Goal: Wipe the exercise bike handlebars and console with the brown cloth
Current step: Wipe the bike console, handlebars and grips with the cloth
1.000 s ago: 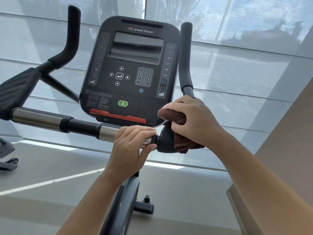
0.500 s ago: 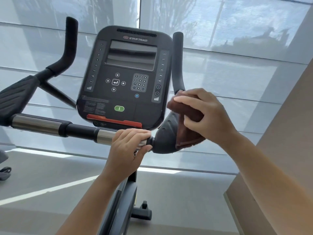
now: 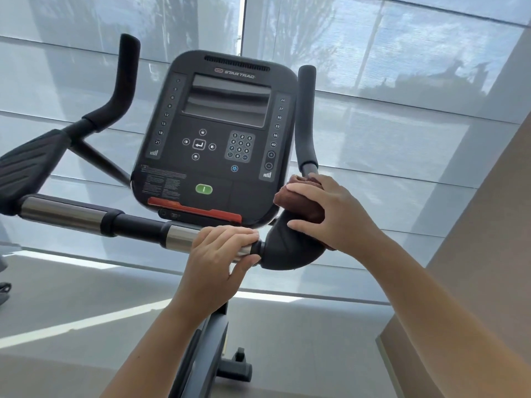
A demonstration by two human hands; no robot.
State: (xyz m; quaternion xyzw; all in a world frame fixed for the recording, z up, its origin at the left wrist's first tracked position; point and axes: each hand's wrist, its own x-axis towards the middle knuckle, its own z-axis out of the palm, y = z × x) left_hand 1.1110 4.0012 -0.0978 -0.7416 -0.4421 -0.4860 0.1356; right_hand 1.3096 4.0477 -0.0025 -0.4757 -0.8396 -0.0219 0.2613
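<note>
The black console (image 3: 218,139) of the exercise bike stands in the middle, its screen dark. A horizontal handlebar (image 3: 86,215) with chrome sections runs below it. My left hand (image 3: 218,259) grips that bar's right chrome section. My right hand (image 3: 333,214) holds the folded brown cloth (image 3: 301,202) against the top of the black right elbow pad (image 3: 287,248), at the foot of the upright right grip (image 3: 307,116). Most of the cloth is hidden under my fingers.
The left upright grip (image 3: 122,81) and left elbow pad (image 3: 26,168) sit at the left. Shaded windows (image 3: 402,110) fill the background. The bike's frame (image 3: 207,354) drops to a grey floor (image 3: 86,311). A beige wall (image 3: 474,282) rises at the right.
My right hand has slid the cloth up from the lower side of the right elbow pad to its top near the upright grip. My left hand has kept its grip on the bar.
</note>
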